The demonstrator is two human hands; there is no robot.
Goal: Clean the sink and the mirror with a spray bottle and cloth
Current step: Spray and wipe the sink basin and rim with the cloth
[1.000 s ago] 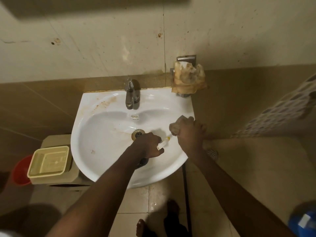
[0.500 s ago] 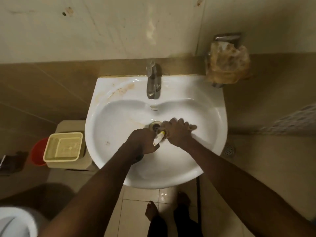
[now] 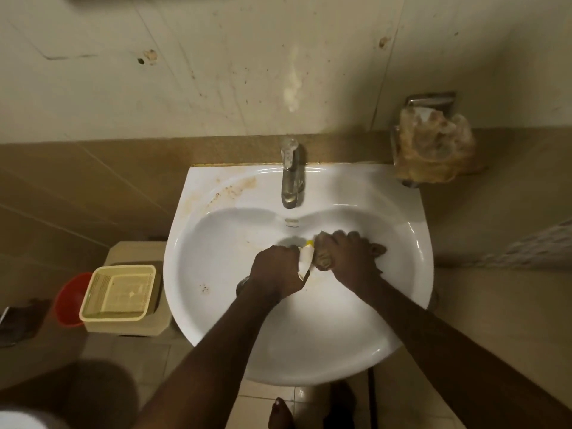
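Observation:
A white wall-mounted sink fills the middle of the head view, with brown stains on its back left rim. My left hand hovers over the basin, gripping a spray bottle whose white head and yellow tip point toward my right hand. My right hand presses a bunched brown cloth against the basin near the drain, which both hands hide. No mirror shows; only a dark strip at the frame's top edge.
A steel tap stands at the back of the sink. A wall holder with a crumpled brownish bag hangs at right. At left sit a cream basket on a stool and a red bucket. My foot shows below.
My right hand has carried the cloth from the sink's right rim into the basin beside the drain. My left hand stayed over the basin with the bottle. The camera shifted left.

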